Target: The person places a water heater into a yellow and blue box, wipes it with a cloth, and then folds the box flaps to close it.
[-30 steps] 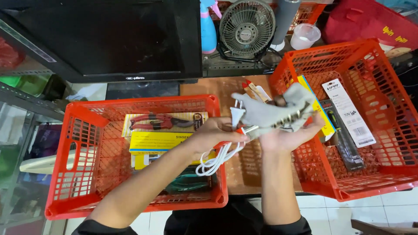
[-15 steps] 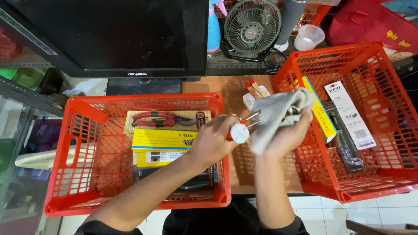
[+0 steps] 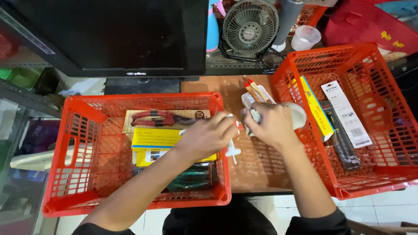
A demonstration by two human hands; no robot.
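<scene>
My left hand [image 3: 204, 137] is closed on a white cable with a plug [image 3: 232, 152]; a short piece of it hangs below my fingers over the brown table. Right next to it, my right hand [image 3: 272, 126] is clenched around a bunched grey cloth [image 3: 254, 116], which touches the cable's end. Both hands hover in the gap between two red plastic baskets. The left basket [image 3: 56, 174] holds carded red-handled pliers [image 3: 159, 117], a yellow box [image 3: 152, 139] and green-handled pliers [image 3: 191, 178]. The right basket [image 3: 392, 78] holds a yellow package [image 3: 315, 109] and a carded black tool [image 3: 344, 130].
A black monitor [image 3: 109, 35] stands behind the left basket. A small desk fan [image 3: 250, 26], a blue bottle [image 3: 212, 26] and a clear plastic cup [image 3: 305, 37] sit at the back. Pencils [image 3: 254, 89] stand in a small holder behind my hands. A red bag [image 3: 365, 24] lies at the far right.
Both hands have come down and towards me with the cable and cloth. The cloth, spread over the cable before, is now bunched inside my right fist.
</scene>
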